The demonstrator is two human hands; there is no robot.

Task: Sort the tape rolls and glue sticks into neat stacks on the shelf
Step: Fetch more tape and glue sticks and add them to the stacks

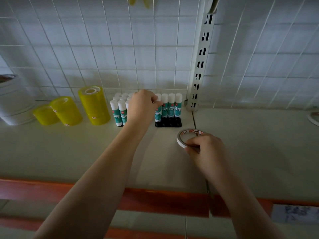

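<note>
Looking down from the head view onto a pale shelf (69, 152) backed by a white wire grid (103, 49).

Left hand (143, 106) reaches to the back of the shelf, fingers curled around the white cap of one glue stick (158, 109), the leftmost in a row standing upright in a black tray (168, 124). Three more teal-and-white sticks (171, 106) stand beside it in the same tray, against the grid. Just left of the hand, a second cluster of glue sticks (119, 111) stands upright, partly hidden by the wrist.

Right hand (205, 150) sits nearer the shelf's front edge, well apart from the left, thumb and fingers pinching a thin white tape roll (183, 137) with an orange-printed core. Roll tilted, lower edge at or near the shelf surface; contact cannot be told.

Farther left: three stacks of yellow tape rolls (94, 105) upright, the tallest nearest the glue sticks, two shorter ones (65, 111) toward the left. A stack of white rolls (12, 100) at the far left edge.

Slotted metal upright (200, 66) right of the tray. Orange strip (155, 200) along the shelf front.
</note>
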